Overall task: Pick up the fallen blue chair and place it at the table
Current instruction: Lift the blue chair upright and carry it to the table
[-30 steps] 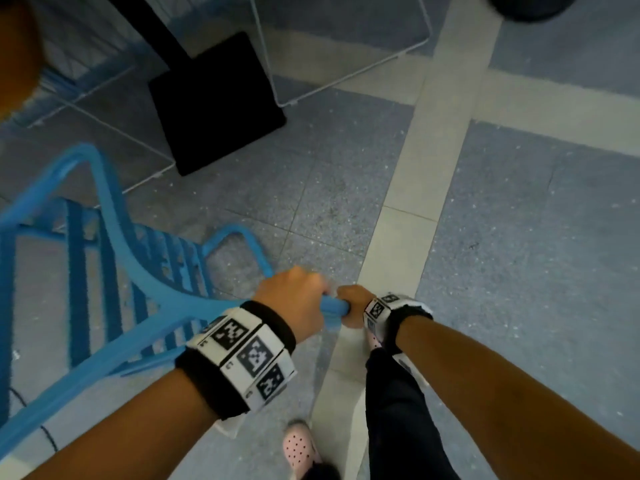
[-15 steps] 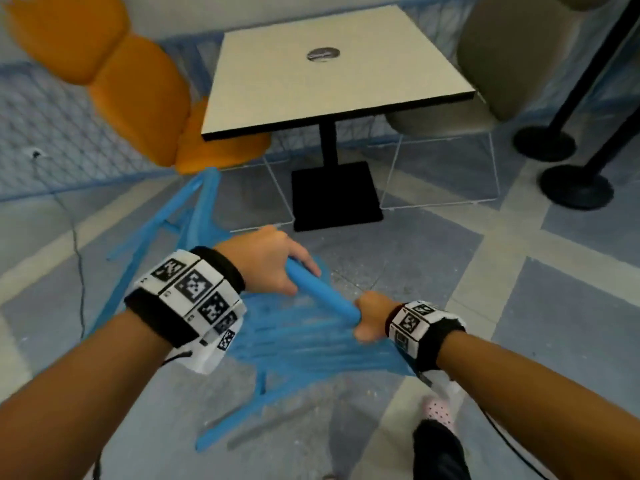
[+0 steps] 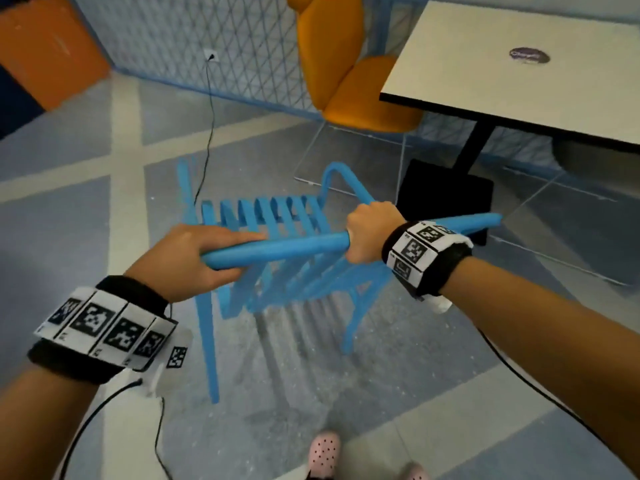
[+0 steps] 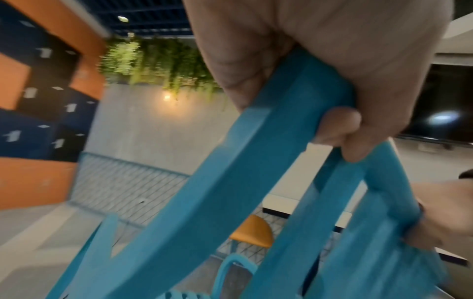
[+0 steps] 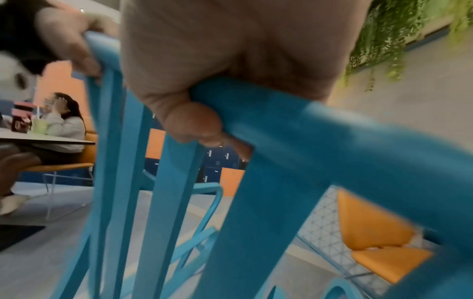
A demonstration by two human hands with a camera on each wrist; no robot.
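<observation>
The blue slatted chair (image 3: 277,220) stands roughly upright in front of me, its top rail level between my hands. My left hand (image 3: 201,252) grips the rail's left end, and its fingers curl under the rail (image 4: 340,129) in the left wrist view. My right hand (image 3: 367,235) grips the same rail further right, its fingers wrapped round the rail (image 5: 194,123) in the right wrist view. The white square table (image 3: 519,81) on a black pedestal stands at the upper right, just beyond the chair. Whether the chair's legs touch the floor is unclear.
An orange padded chair (image 3: 346,64) with thin wire legs sits at the table's left side. The black base plate (image 3: 446,195) of the table lies right of the blue chair. A blue mesh fence (image 3: 207,46) and a cable (image 3: 207,133) run behind. My pink shoes (image 3: 323,452) are below.
The chair has come up from lying tilted to nearly upright, with both hands kept on its top rail. My view has swung left, so the table now sits at the upper right.
</observation>
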